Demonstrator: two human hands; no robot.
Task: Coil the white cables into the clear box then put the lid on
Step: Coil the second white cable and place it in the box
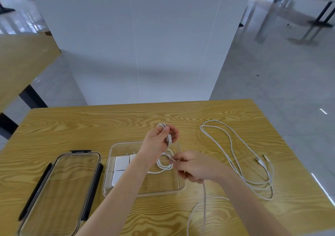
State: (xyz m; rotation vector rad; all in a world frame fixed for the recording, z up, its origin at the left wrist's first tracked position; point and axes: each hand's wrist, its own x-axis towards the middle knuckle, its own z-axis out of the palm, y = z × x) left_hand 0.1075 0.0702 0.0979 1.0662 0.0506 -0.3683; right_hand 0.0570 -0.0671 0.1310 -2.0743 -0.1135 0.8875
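My left hand [159, 138] is raised over the far edge of the clear box [182, 183] and pinches a small coil of white cable [165, 164] with its plug end hanging down. Loops of that cable hang between both hands above the box. My right hand [192, 167] grips the same cable at the box's right side; its loose tail [204, 205] runs down toward the table's near edge. A second white cable [233, 150] lies in loose loops on the table to the right. The clear lid [59, 190] with black latches lies flat left of the box.
Several white charger blocks [120, 163] sit in the left part of the box. The wooden table [126, 121] ends just beyond the box, with a white partition panel [137, 36] behind it. Another wooden table [20, 58] stands at the far left.
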